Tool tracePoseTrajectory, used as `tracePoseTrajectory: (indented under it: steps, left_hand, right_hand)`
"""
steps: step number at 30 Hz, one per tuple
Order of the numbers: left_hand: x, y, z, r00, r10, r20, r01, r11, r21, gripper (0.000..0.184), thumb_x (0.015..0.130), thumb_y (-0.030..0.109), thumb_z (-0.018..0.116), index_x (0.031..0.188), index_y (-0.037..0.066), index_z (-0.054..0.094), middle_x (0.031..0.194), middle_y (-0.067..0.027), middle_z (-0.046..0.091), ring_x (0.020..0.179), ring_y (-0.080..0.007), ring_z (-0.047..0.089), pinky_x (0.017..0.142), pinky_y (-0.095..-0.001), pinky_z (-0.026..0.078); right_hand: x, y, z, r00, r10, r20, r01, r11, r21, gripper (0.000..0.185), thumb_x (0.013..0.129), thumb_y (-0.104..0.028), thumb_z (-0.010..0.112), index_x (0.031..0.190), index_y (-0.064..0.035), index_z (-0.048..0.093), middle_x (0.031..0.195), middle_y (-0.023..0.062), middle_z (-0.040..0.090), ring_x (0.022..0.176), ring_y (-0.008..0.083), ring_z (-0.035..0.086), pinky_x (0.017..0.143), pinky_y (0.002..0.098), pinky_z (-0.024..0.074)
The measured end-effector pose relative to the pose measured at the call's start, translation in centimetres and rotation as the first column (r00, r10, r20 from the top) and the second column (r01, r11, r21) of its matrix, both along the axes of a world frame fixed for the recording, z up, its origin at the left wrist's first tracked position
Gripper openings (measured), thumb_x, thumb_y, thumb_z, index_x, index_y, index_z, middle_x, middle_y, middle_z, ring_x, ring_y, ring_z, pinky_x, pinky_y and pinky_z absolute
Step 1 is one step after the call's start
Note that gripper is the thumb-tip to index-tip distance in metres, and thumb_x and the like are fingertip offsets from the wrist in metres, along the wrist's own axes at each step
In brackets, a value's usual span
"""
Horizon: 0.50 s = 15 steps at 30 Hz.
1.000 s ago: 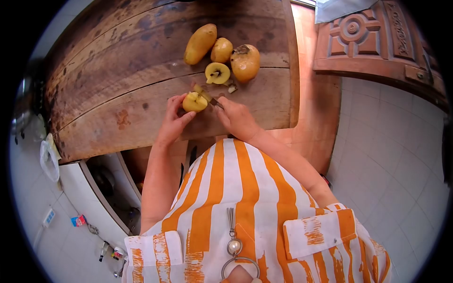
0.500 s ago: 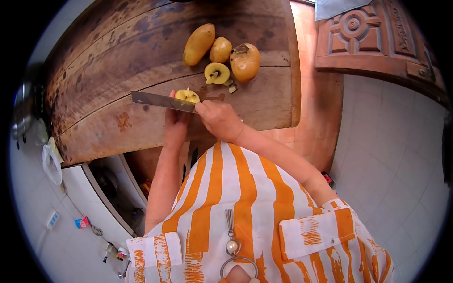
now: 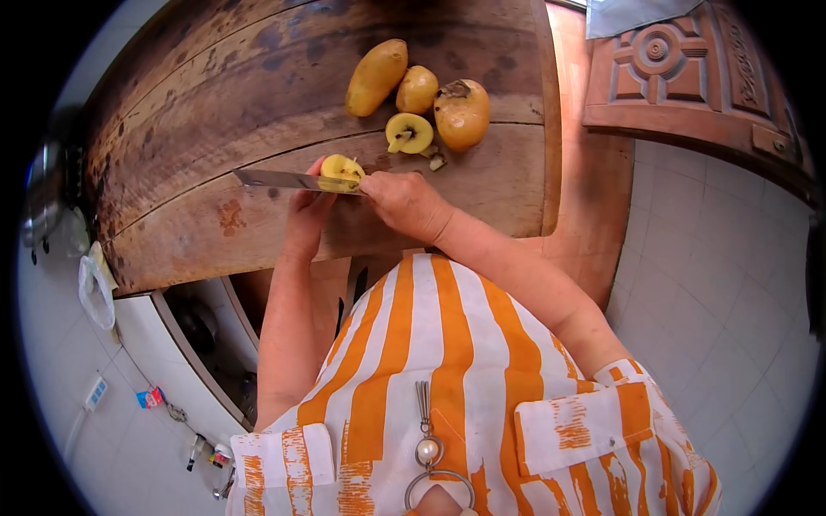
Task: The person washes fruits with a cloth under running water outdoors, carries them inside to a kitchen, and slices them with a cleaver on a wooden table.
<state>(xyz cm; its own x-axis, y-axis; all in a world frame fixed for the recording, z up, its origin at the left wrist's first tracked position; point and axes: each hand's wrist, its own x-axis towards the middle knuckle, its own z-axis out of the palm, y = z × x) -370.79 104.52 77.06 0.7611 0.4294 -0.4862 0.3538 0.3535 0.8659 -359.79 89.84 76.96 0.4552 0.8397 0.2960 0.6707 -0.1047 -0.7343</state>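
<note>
- Left hand: its grip pinches the piece, fingers at the 9 o'clock side; the blade hides part of this hold
- Right hand: its grip is closed round the knife, the handle hidden inside the fist, at 4 o'clock from the piece
- Piece: held over the near part of the surface, yellow cut face showing, with the blade crossing its 6 o'clock side
- Change: a second ago the blade pointed toward 11 o'clock over the piece; now it lies across the near side, tip toward 9 o'clock, broad face showing. This suggests that the blade is working at the piece's near edge rather than its cut face
- At 2 o'clock from the piece: the half, hollow side showing, with the big fruit just beyond it
- At 3 o'clock: a pale scrap
- Toward 1 o'clock: the long fruit and small fruit, close together, both looking whole
</note>
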Motion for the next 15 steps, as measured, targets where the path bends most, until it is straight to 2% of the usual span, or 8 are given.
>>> tracePoseTrajectory:
  steps: [5, 15]
  left_hand:
    - [-0.2, 0.4, 0.0, 0.999, -0.030, 0.021, 0.030, 0.999, 0.017, 0.045, 0.086, 0.006, 0.053, 0.130, 0.003, 0.041, 0.119, -0.0034, 0.052, 0.108, -0.0125, 0.048, 0.095, -0.0264, 0.036]
    - [0.1, -0.1, 0.4, 0.999, 0.046, 0.007, -0.045, 0.998, -0.031, 0.042, 0.087, 0.011, 0.054, 0.127, 0.003, 0.043, 0.118, -0.0036, 0.053, 0.110, -0.0130, 0.047, 0.095, -0.0270, 0.035]
  right_hand:
    - [0.0, 0.5, -0.2, 0.997, 0.039, 0.064, -0.035, 0.997, -0.074, 0.005, 0.075, -0.006, 0.050, 0.077, -0.0091, 0.047, 0.066, 0.0059, 0.052, 0.061, 0.0232, 0.058, 0.051, 0.0347, 0.0469]
    - [-0.4, 1.7, -0.5, 0.998, 0.008, 0.068, -0.007, 1.000, -0.012, 0.010, 0.074, -0.002, 0.053, 0.078, -0.0080, 0.046, 0.068, 0.0075, 0.052, 0.060, 0.0248, 0.057, 0.049, 0.0348, 0.0463]
